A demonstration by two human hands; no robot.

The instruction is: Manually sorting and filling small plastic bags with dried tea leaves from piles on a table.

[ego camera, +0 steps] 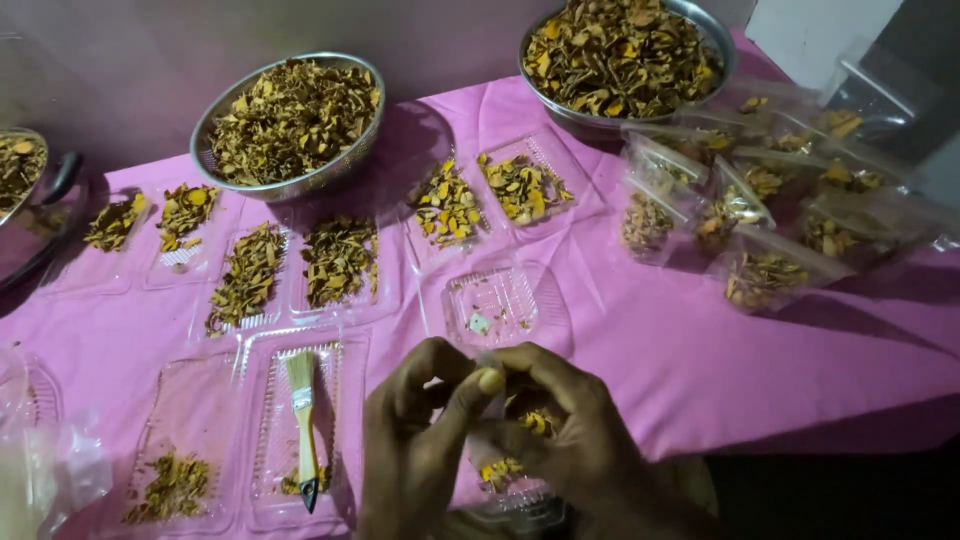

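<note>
Both hands' fingers pinched on clear tray (505,470) of dried yellow pieces, pink tablecloth (700,350); dim room

We see only two bare hands at the bottom edge of the view, the left hand (410,440) and the right hand (575,440). Neither wears a glove, a ring, a watch or a band that we can make out (the light is dim here, so small details are lost). The fingers (470,395) are slim and long, with short nails, one of which catches the light as a pale oval. Both wrists run out of view uncovered; we see no sleeve or cuff.
</note>
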